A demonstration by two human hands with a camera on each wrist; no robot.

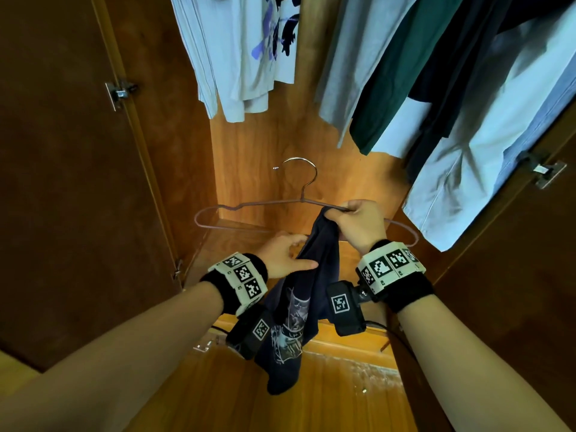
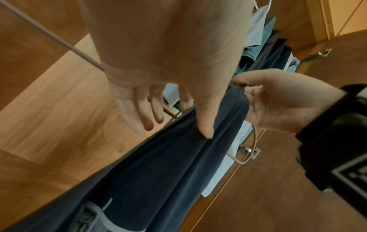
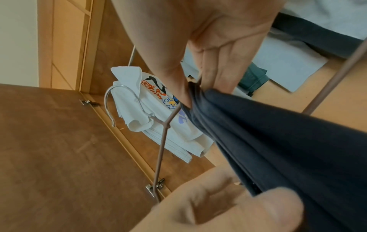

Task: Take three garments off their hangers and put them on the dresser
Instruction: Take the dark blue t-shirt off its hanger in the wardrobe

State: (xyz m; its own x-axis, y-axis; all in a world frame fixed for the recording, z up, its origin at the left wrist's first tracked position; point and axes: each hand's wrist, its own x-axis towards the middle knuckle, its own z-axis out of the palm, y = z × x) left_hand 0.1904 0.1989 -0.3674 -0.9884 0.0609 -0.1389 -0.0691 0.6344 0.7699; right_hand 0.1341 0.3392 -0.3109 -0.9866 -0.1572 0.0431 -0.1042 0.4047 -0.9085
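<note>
A thin brown wire hanger (image 1: 265, 203) with a chrome hook is off the rail, low in the open wardrobe. A dark navy printed garment (image 1: 293, 322) hangs bunched from its right shoulder bar. My right hand (image 1: 341, 212) grips that bar together with the top of the garment (image 3: 278, 141); the pinch shows in the right wrist view, at my right hand (image 3: 198, 87). My left hand (image 1: 296, 252) holds the fabric lower down, thumb (image 2: 206, 131) pressed on the front of the garment (image 2: 158, 180), fingers on the far side. The hanger's left half (image 3: 161, 141) is bare.
More clothes hang above: a white printed shirt (image 1: 249, 51) at the left, then grey, dark green (image 1: 405, 73) and pale blue (image 1: 483, 166) pieces at the right. Brown wardrobe doors (image 1: 62, 182) stand open on both sides. The wardrobe's wooden bottom (image 1: 243, 238) lies below the hanger.
</note>
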